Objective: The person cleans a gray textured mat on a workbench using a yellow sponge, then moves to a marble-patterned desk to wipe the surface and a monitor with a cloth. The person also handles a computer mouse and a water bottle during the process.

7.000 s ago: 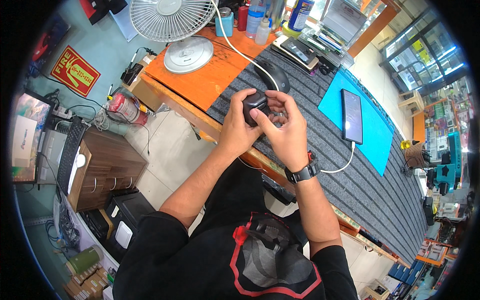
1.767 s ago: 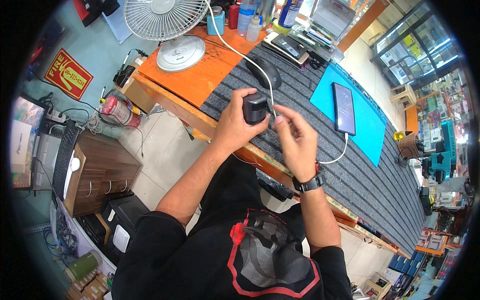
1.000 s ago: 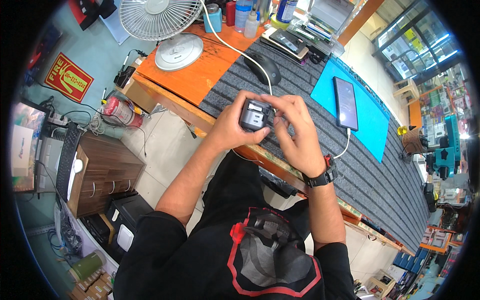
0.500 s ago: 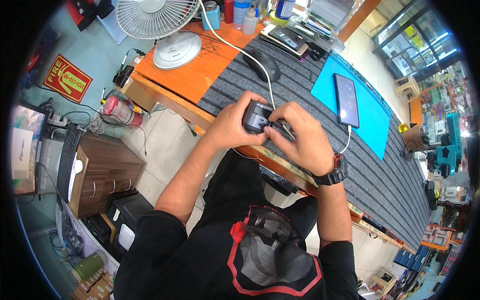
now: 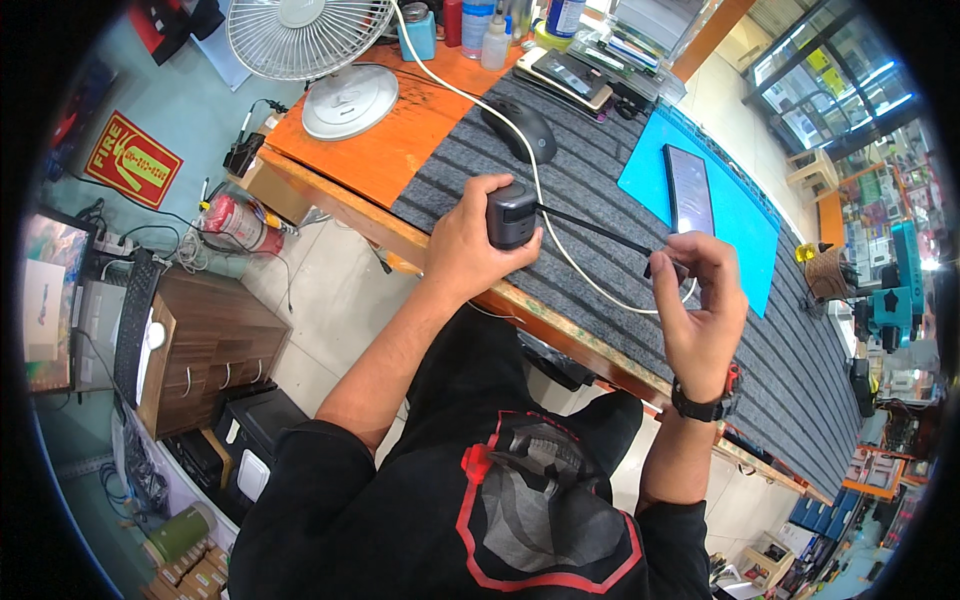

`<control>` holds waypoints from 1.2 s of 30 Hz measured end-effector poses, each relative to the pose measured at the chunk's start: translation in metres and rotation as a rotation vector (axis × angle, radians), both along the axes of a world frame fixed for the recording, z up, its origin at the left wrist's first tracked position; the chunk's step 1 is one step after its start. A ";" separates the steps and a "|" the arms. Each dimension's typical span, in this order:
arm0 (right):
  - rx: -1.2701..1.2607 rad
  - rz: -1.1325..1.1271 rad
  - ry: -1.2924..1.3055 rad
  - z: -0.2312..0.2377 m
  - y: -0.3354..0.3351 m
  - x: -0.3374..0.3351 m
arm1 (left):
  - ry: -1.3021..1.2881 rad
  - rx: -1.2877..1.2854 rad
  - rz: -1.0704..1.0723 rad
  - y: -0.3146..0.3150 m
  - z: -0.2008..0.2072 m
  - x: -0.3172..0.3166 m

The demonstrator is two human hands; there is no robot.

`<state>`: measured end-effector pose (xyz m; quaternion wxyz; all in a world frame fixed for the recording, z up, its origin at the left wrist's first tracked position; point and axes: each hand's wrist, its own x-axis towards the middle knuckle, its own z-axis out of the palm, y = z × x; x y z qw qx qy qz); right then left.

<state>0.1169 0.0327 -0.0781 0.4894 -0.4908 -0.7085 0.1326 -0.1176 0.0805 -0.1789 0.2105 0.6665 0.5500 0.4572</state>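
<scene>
An orange wooden workbench [image 5: 400,165] slanted across the view, mostly covered by a grey ribbed mat [image 5: 770,400]. A pale fan [image 5: 350,100] stood at its left end; a blue mat [image 5: 757,225] lay toward the right. Above the bench's near edge, the person's left hand [image 5: 465,245] curled closed around a dark, rounded block [image 5: 512,225], while the right hand [image 5: 705,315] pinched thumb and fingers together. A phone [image 5: 690,190] rested on the blue mat, and a black mouse [image 5: 520,130] sat beyond the block. A black cord [image 5: 600,230] stretched nearly straight from the block to a small dark end piece [image 5: 680,270] in the right hand's pinch.
</scene>
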 end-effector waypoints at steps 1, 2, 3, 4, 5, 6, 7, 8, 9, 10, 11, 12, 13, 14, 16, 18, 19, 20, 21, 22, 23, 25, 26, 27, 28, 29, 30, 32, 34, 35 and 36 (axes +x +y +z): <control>-0.012 0.007 -0.023 0.000 -0.002 0.002 | 0.014 0.034 -0.005 0.000 -0.002 0.000; -0.023 0.014 -0.043 0.000 -0.003 0.003 | 0.031 0.068 -0.010 0.000 -0.005 -0.001; -0.035 0.022 -0.063 -0.001 -0.004 0.004 | 0.048 0.102 -0.015 0.000 -0.007 -0.001; -0.035 0.057 -0.075 -0.002 -0.003 0.000 | 0.029 0.140 -0.007 0.000 -0.008 -0.001; -0.054 0.077 -0.090 -0.004 -0.004 -0.003 | 0.011 0.179 -0.001 0.000 -0.007 -0.001; -0.072 0.098 -0.105 -0.005 -0.006 -0.006 | -0.007 0.218 0.007 0.001 -0.007 -0.002; -0.091 0.120 -0.120 -0.007 -0.008 -0.009 | -0.017 0.223 0.004 0.002 -0.008 -0.002; -0.120 0.155 -0.117 -0.009 -0.009 -0.010 | -0.028 0.227 0.002 0.002 -0.009 -0.002; -0.148 0.167 -0.091 -0.012 -0.010 -0.012 | -0.039 0.231 0.000 0.003 -0.011 -0.003; -0.176 0.179 -0.065 -0.015 -0.011 -0.014 | -0.042 0.251 0.010 0.003 -0.012 -0.003; -0.206 0.189 -0.041 -0.019 -0.013 -0.015 | -0.048 0.271 0.019 0.003 -0.013 -0.003; -0.271 0.233 0.007 -0.023 -0.014 -0.015 | -0.054 0.290 0.027 0.004 -0.015 -0.003; -0.321 0.260 0.082 -0.023 -0.017 -0.017 | -0.075 0.296 0.020 0.005 -0.019 -0.004; -0.371 0.289 0.157 -0.022 -0.020 -0.020 | -0.094 0.303 0.015 0.006 -0.025 -0.006; -0.447 0.334 0.271 -0.025 -0.021 -0.020 | -0.149 0.324 -0.010 0.009 -0.031 -0.007; -0.459 0.295 0.315 -0.040 -0.017 -0.016 | -0.224 0.355 -0.058 0.012 -0.034 -0.006; -0.465 0.277 0.336 -0.045 -0.016 -0.015 | -0.249 0.354 -0.083 0.011 -0.034 -0.006; -0.484 0.273 0.305 -0.049 -0.014 -0.016 | -0.273 0.353 -0.107 0.011 -0.034 -0.007; -0.503 0.270 0.273 -0.052 -0.013 -0.018 | -0.297 0.352 -0.130 0.011 -0.034 -0.008; -0.522 0.268 0.241 -0.053 -0.013 -0.021 | -0.328 0.331 -0.150 0.011 -0.034 -0.008; -0.507 0.279 0.218 -0.053 -0.014 -0.026 | -0.357 0.310 -0.170 0.009 -0.034 -0.008; -0.476 0.303 0.173 -0.051 -0.016 -0.039 | -0.367 0.275 -0.174 0.007 -0.034 -0.010; -0.501 0.317 0.154 -0.053 -0.017 -0.042 | -0.348 0.261 -0.160 0.006 -0.033 -0.011; -0.553 0.349 0.206 -0.056 -0.018 -0.046 | -0.329 0.248 -0.147 0.006 -0.033 -0.012; -0.604 0.381 0.258 -0.062 -0.019 -0.050 | -0.308 0.247 -0.142 0.006 -0.033 -0.013; -0.657 0.413 0.310 -0.068 -0.020 -0.056 | -0.289 0.245 -0.136 0.007 -0.034 -0.014; -0.698 0.484 0.396 -0.074 -0.019 -0.064 | -0.270 0.243 -0.131 0.008 -0.034 -0.014; -0.760 0.502 0.427 -0.077 -0.021 -0.078 | -0.276 0.238 -0.121 0.008 -0.037 -0.012; -0.774 0.484 0.424 -0.081 -0.019 -0.083 | -0.235 0.255 -0.115 0.007 -0.036 -0.010; -0.781 0.462 0.407 -0.081 -0.018 -0.083 | -0.192 0.275 -0.114 0.007 -0.033 -0.010; -0.788 0.441 0.426 -0.081 -0.018 -0.083 | -0.150 0.295 -0.113 0.007 -0.030 -0.009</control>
